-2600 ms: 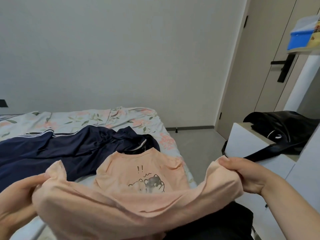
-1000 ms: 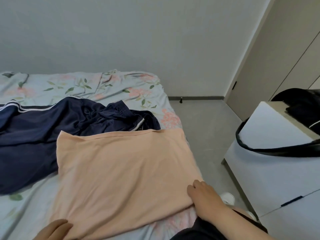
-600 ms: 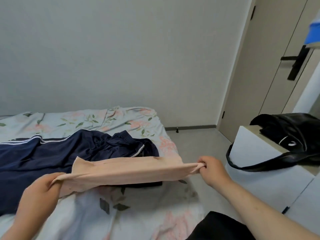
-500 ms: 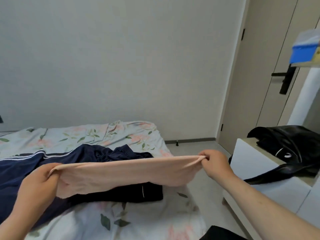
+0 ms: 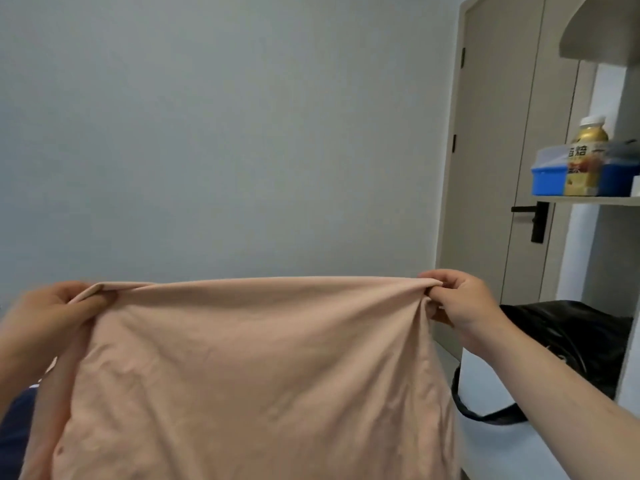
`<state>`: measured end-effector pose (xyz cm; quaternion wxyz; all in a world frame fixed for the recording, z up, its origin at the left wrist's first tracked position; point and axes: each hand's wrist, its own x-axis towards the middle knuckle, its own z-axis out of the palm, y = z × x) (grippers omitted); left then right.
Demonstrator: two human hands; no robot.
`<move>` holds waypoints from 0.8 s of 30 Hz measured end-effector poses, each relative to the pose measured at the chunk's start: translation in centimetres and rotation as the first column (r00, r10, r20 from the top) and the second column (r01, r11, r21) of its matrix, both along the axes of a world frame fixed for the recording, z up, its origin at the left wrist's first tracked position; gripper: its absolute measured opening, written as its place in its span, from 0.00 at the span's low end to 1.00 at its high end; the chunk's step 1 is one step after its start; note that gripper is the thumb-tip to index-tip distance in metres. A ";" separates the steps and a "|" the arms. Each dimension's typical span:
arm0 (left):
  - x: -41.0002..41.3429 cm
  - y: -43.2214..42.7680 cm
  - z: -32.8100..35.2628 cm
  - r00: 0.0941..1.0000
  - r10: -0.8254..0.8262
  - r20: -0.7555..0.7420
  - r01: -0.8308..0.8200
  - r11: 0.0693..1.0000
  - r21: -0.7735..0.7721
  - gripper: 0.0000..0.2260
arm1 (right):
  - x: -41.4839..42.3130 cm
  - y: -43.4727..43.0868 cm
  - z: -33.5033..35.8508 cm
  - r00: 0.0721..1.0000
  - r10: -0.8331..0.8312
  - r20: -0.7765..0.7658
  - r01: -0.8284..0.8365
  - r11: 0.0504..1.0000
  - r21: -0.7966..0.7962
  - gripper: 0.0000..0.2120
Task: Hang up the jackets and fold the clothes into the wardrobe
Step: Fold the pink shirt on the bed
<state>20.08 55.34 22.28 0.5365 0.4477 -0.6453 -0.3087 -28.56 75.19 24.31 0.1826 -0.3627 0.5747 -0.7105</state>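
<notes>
Shirt point(image 5: 256, 375): peach, held up by its top edge, hanging flat
Left hand point(image 5: 52, 317): top left corner is pinched
Right hand point(image 5: 457, 299): top right corner is pinched

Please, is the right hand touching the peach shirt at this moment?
Touching. The head view shows the right hand pinching the top corner of the peach shirt between thumb and curled fingers, with no gap.
</notes>
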 end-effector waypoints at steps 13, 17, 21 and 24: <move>-0.6 -4.4 -20.8 0.924 -0.032 0.382 -0.103 0.939 0.329 0.04 | -0.9 -5.9 -18.5 0.993 0.114 -0.009 -0.084 0.782 0.618 0.11; -2.3 -6.5 -24.5 0.885 0.123 0.449 -0.283 0.908 0.310 0.08 | -1.8 -10.1 -23.9 0.999 0.023 0.046 -0.047 0.739 0.672 0.12; -4.5 -9.1 -25.9 0.683 0.219 0.696 -0.415 0.902 0.123 0.08 | -2.6 -15.2 -28.4 0.975 -0.094 0.203 -0.066 0.746 0.662 0.12; -6.5 -11.3 -27.4 0.551 0.272 0.789 -0.419 0.908 -0.021 0.10 | -3.2 -18.5 -31.6 0.969 -0.108 0.222 -0.068 0.747 0.661 0.14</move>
